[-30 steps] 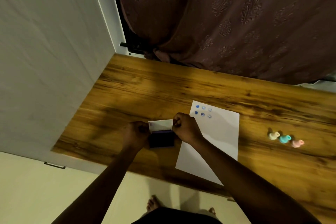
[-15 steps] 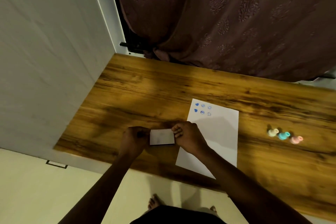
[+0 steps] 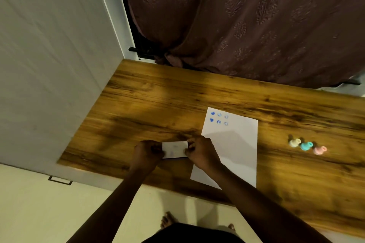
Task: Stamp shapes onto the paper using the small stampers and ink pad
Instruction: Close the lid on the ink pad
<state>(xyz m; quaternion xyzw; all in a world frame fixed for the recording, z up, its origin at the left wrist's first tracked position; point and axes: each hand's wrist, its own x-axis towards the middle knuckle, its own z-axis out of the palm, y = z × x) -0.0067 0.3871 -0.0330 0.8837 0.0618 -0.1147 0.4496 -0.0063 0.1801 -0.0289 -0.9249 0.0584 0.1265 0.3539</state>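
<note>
From the head camera, both hands meet over the near-left part of the wooden surface (image 3: 150, 100), clamped on opposite ends of a small white ink pad (image 3: 175, 149) whose lid is shut. The left hand (image 3: 147, 153) grips its left end with fingers curled over the edge, and the right hand (image 3: 201, 153) pinches its right end, thumb and fingertips closed on the case; the pad sits between them, low over the wood, though whether it rests on the surface or is lifted just clear of it cannot be told. Faint bluish smudges mark the lid. Just to the right of the right hand, and partly under its wrist and forearm, lies a white paper (image 3: 235, 144), set slightly askew on the surface. At the paper's far-left corner, beyond the hands, is a small cluster of blue stamped shapes (image 3: 218, 119): two solid marks in a column and four round outlined marks beside them in two rows. Well to the right of the hands, apart from the paper, three small stampers stand in a close row on the wood: a cream stamper (image 3: 294, 142) nearest the paper, a teal stamper (image 3: 306, 145) in the middle, and a pink stamper (image 3: 320, 150) farthest right. Beyond the surface hangs a patterned maroon curtain (image 3: 246, 21), with a pale wall panel (image 3: 49, 55) to the left of the hands.
</note>
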